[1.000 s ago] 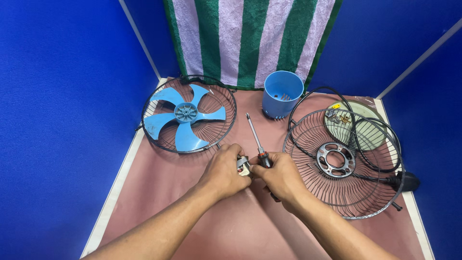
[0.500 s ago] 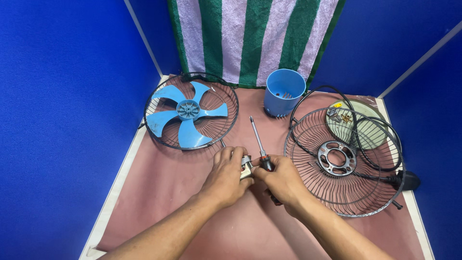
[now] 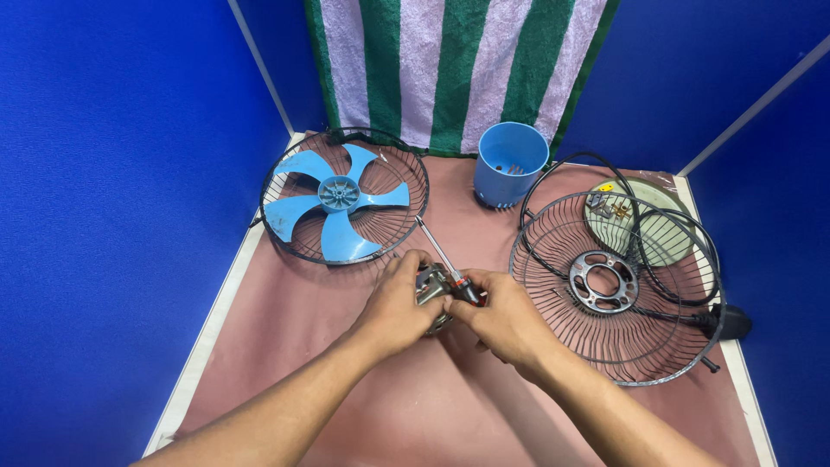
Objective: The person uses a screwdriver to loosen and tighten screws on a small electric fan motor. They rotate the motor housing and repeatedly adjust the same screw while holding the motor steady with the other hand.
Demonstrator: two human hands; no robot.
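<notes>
while both hands meet over the desk (image 3: pixel 285 389), the left hand (image 3: pixel 399 304) is clamped on a small metal part (image 3: pixel 430 285), prob to steady it, and the right hand (image 3: pixel 506 318) is closed round the handle of a screwdriver (image 3: pixel 441 257), shaft pointing away toward the back. part sits just in front of the cup (image 3: pixel 510 163), mid-desk. blue blade (image 3: pixel 333 201) lies in one grille (image 3: pixel 285 233) left of the cup, out of the way; other grille (image 3: pixel 553 294) w/ cable (image 3: pixel 666 285) lies right of it, a round plate (image 3: pixel 670 238) under its far edge. vs half a sec ago: hands sit much the same, grips unchanged, screwdriver tilted about as before; view shifted only a little.
</notes>
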